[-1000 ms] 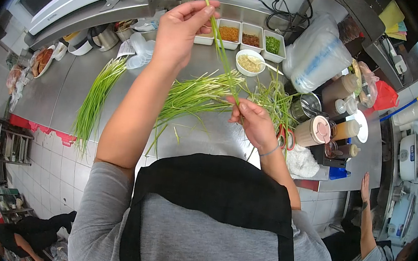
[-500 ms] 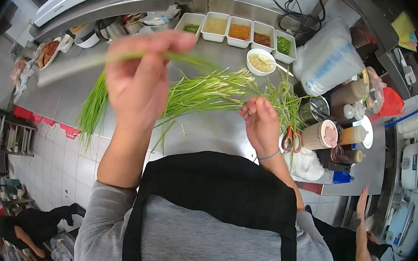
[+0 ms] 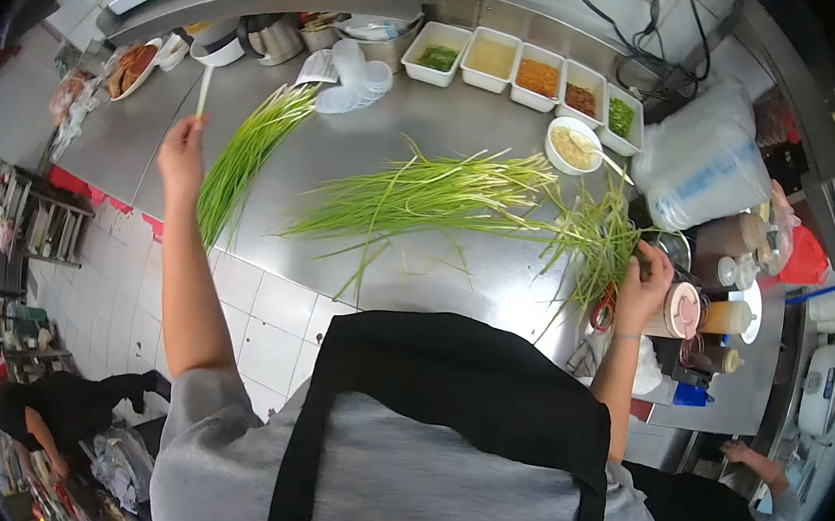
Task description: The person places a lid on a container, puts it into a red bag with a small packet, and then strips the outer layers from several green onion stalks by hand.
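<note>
My left hand [image 3: 182, 152] is closed at the left edge of the counter, pinching the lower end of a thin pale strip [image 3: 203, 94] that points up toward a white bowl; what it is I cannot make out. A neat bundle of long green stalks [image 3: 252, 149] lies just right of it. A larger pile of green stalks with pale ends [image 3: 434, 192] spreads across the middle. My right hand [image 3: 647, 283] has curled fingers at the right edge of a tangled heap of thin greens [image 3: 596, 238]; anything between them is too small to tell.
White containers of chopped food [image 3: 536, 76] line the back, with a white bowl and spoon [image 3: 574, 147] in front. Red-handled scissors [image 3: 602, 313], sauce bottles [image 3: 726, 317] and a large plastic bag [image 3: 698, 162] are at the right. Co-workers [image 3: 61, 417] are at both lower sides.
My left hand has swung left and away from the central pile. My right hand has moved right to the tangled heap. The view has shifted, showing round translucent lids behind the left bundle.
</note>
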### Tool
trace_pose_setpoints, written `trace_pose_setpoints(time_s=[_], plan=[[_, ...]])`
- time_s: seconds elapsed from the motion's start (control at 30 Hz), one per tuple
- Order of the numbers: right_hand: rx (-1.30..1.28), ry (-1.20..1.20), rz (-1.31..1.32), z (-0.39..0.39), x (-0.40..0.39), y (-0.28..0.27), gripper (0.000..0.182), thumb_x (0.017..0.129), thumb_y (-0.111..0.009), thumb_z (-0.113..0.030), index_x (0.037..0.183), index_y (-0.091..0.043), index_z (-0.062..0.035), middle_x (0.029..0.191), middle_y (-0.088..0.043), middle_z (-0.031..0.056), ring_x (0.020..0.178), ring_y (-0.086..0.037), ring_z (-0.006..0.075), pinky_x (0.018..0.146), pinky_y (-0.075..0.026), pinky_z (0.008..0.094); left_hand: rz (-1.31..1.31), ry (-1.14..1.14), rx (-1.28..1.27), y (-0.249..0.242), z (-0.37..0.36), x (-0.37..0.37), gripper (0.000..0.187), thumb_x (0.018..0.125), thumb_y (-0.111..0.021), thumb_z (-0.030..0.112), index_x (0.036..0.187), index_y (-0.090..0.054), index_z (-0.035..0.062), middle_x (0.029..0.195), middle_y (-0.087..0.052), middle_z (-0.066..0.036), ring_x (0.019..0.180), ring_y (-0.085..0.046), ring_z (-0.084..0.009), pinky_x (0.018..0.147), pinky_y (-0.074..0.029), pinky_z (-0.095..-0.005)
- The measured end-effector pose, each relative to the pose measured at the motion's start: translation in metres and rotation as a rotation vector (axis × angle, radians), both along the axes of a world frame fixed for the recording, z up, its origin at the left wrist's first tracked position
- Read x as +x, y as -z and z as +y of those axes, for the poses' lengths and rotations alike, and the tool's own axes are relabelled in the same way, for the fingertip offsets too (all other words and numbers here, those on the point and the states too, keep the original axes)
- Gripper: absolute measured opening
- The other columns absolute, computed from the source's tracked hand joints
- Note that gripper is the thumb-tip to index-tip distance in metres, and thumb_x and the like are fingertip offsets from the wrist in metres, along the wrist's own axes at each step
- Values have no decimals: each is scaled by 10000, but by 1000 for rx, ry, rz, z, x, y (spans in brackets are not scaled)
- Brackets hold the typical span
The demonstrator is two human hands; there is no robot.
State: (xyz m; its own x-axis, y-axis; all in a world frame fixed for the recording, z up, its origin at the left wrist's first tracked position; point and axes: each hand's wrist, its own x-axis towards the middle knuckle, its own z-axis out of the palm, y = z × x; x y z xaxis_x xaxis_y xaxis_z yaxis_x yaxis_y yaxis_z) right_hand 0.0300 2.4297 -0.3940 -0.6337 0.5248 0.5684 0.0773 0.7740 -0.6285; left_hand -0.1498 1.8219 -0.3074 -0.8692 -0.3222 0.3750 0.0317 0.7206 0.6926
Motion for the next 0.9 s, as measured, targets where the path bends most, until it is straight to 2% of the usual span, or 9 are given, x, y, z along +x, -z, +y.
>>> trace_pose_setpoints(time_s=[0.07,0.17,0.3,0.37,0.47,0.53,0.63,0.77,0.9], plan=[[-34,-30,-18,-8,-1,-8,149,776,-631,-54,923,-654,-49,984,-580,101,948,-534,245,805,-425,335,-27,-11,-174,34,-20,-32,280,864,-581,235,1081,-615,62,795,-605,-130,736,-569,-228,676,-452,-335],[13,-161,-46,-18,-11,-8,139,788,-629,-67,925,-645,-45,913,-602,106,869,-561,254,753,-444,330,91,-136,-654,60,-4,-60,324,855,-583,255,1139,-589,99,910,-614,-138,899,-575,-273,791,-453,-366],[-55,-448,-144,-67,-45,-16,160,813,-613,-83,966,-629,-42,819,-627,126,755,-597,282,708,-471,339,303,261,-476,59,94,-62,342,773,-647,178,1093,-599,66,1019,-604,-148,954,-541,-342,881,-394,-438],[-35,-612,-93,-100,-68,-18,192,815,-581,-43,1002,-621,-37,881,-633,120,839,-599,288,731,-479,336,252,549,-373,55,164,-37,282,718,-657,109,993,-630,55,1003,-611,-138,943,-552,-325,877,-403,-419],[274,-686,-196,-128,-87,-4,317,784,-546,-37,1097,-590,-65,1078,-587,99,1031,-529,285,852,-429,379,271,884,-530,74,247,2,197,775,-590,94,966,-632,119,1065,-565,-77,1027,-505,-287,870,-401,-407],[491,-635,-270,-139,-91,12,377,760,-539,-48,1134,-572,-80,1182,-542,84,1122,-473,281,920,-381,422,176,886,-591,84,276,25,213,784,-590,122,990,-639,149,1129,-525,-55,1079,-464,-267,892,-375,-428],[579,-602,-311,-141,-72,29,401,749,-528,-68,1148,-564,-90,1235,-503,66,1170,-430,281,968,-308,488,3,777,-566,96,281,20,244,785,-599,150,1022,-644,184,1184,-484,-35,1137,-413,-243,914,-341,-452],[450,-649,-262,-139,-49,34,347,729,-561,-58,1072,-598,-87,1136,-556,55,1132,-450,279,953,-309,499,17,704,-560,101,278,8,224,779,-613,155,997,-649,191,1166,-486,-32,1139,-408,-239,901,-340,-452],[317,-688,-172,-133,-61,16,236,732,-583,-69,962,-630,-93,1011,-594,44,1007,-500,265,878,-359,454,19,715,-597,102,285,2,250,734,-673,192,982,-638,184,1143,-487,-29,1134,-407,-244,896,-338,-452]])
